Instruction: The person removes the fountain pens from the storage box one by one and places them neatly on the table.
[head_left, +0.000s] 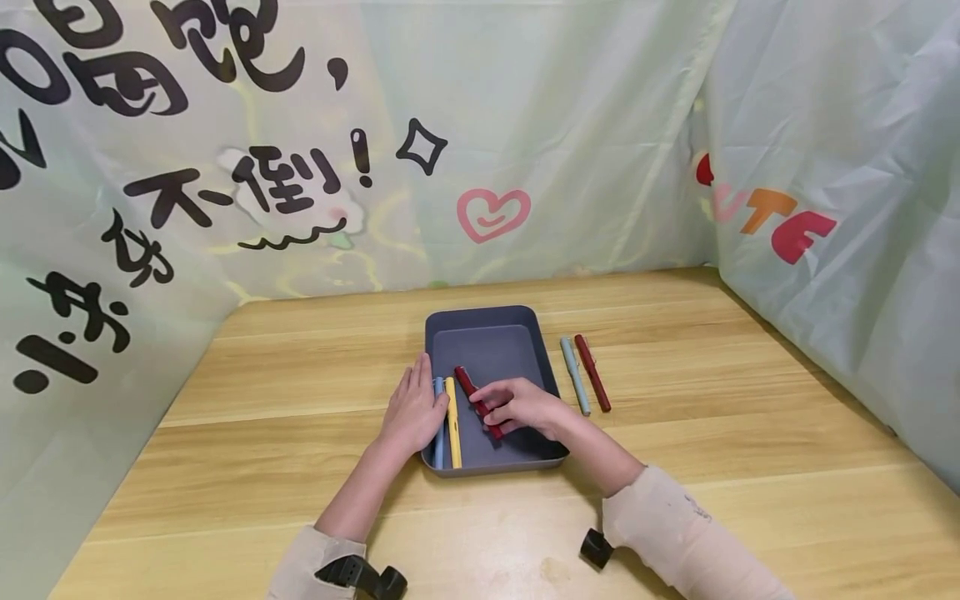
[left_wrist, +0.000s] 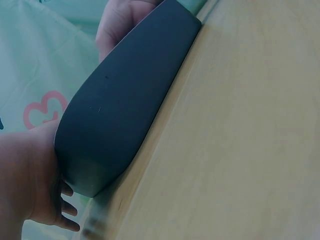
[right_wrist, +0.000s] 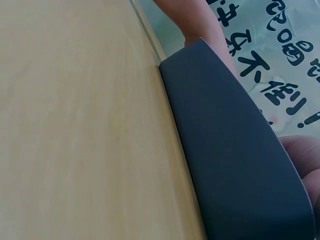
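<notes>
Two pens already lie in the grey tray [head_left: 487,321] on the tabletop [head_left: 675,467]; my left hand [head_left: 414,412] rests flat on its edge, my right hand [head_left: 525,406] pinches – I think – the red pen [head_left: 472,393] inside. Next: let go, then fetch the outside pens [head_left: 585,375].

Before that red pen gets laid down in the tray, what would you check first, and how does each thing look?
1. Right hand grips the dark red pen: ok.
2. Left hand rests flat on the grey tray's left rim, steadying it: ok.
3. Blue pen and yellow pen lie side by side in the tray: ok.
4. Free tray floor beside them: ok.
5. Pale blue-grey pen and second red pen wait on the wooden table, apart from the tray: ok.
6. Pen caps fully closed: cannot tell.
</notes>
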